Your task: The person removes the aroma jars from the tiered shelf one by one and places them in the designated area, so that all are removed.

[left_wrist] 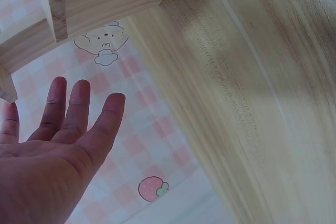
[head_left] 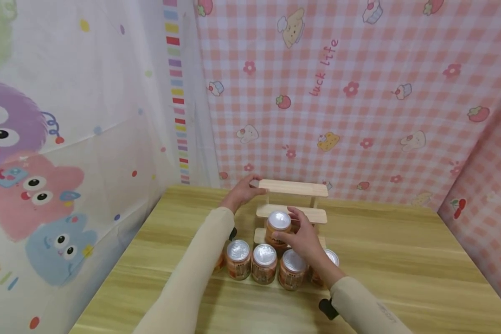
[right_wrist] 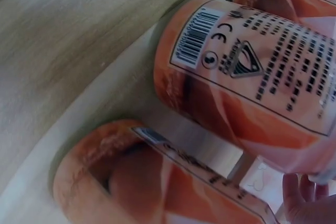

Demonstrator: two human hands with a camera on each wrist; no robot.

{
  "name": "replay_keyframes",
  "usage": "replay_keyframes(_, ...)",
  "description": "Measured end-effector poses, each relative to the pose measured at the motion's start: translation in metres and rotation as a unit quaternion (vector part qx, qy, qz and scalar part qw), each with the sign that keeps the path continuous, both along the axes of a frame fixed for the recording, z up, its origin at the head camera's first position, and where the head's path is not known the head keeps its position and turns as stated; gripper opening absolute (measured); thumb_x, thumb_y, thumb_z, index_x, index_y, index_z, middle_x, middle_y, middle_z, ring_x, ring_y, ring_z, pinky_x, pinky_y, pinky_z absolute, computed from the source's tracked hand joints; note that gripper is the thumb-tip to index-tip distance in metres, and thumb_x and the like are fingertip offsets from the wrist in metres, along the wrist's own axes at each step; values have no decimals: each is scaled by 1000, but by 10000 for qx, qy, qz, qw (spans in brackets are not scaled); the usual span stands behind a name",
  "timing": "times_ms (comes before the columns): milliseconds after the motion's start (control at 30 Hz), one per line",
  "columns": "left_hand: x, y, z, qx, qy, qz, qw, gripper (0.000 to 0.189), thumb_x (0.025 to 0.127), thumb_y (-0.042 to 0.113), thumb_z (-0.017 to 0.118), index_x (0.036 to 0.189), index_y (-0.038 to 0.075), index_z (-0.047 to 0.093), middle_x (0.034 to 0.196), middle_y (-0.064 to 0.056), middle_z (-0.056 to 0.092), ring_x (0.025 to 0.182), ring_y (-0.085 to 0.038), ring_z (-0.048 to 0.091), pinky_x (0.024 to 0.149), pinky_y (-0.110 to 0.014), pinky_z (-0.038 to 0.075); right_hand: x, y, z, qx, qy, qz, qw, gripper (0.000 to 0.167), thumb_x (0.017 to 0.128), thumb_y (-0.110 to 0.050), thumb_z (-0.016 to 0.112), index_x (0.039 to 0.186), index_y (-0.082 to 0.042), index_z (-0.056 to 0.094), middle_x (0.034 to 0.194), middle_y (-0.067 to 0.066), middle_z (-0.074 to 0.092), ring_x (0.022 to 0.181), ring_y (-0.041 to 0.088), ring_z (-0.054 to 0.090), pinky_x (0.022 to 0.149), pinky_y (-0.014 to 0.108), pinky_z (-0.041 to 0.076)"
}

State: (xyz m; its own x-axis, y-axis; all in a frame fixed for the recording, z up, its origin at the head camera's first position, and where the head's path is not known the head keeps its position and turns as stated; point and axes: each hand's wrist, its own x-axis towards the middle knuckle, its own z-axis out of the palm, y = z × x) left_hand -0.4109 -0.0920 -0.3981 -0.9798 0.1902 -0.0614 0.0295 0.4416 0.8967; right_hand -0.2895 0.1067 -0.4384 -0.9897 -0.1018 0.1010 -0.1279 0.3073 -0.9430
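Observation:
A small tiered wooden shelf (head_left: 293,187) stands toward the back of the table. My left hand (head_left: 243,191) pinches the left end of its top board between thumb and finger; in the left wrist view its other fingers (left_wrist: 79,108) extend free below the wood. My right hand (head_left: 306,236) grips an orange-labelled can (head_left: 279,221) with a silver lid, thumb in front and fingers behind, held over the lower boards. Several matching cans stand in a row before it, among them one can (head_left: 264,263) near the middle and another can (right_wrist: 236,77) with a barcode.
The wood-grain table (head_left: 384,260) extends to both sides of the shelf. A pink checked cloth (head_left: 350,116) hangs right behind it, and a white cartoon-print cloth (head_left: 108,93) hangs along the left. The right forearm passes over the row's right-hand can (head_left: 332,256).

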Motion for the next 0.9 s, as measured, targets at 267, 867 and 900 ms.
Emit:
replay_keyframes(267,3,2,1,-75,140,17,9999,51,91,29,73,135,13,54,130,-15,57,113,-30,56,93,-43,48,1,-2,-3,146,176,-167,9996,73,79,-13,86,141,-6,48,128,18,59,112,31,60,90,44,51)
replay_keyframes(867,4,0,4,-322,178,-89,9993,56,90,34,73,138,13,52,133,-16,55,117,-30,54,92,-42,48,14,73,46,261,541,-562,9966,77,82,-30,84,145,-12,43,133,15,50,120,32,53,85,39,52)
replay_keyframes(900,3,0,3,-302,168,-107,9993,56,91,34,73,138,13,52,134,-16,55,118,-31,54,93,-44,48,15,80,48,287,553,-592,9963,77,83,-30,83,145,-12,43,134,16,49,120,32,52,84,37,51)
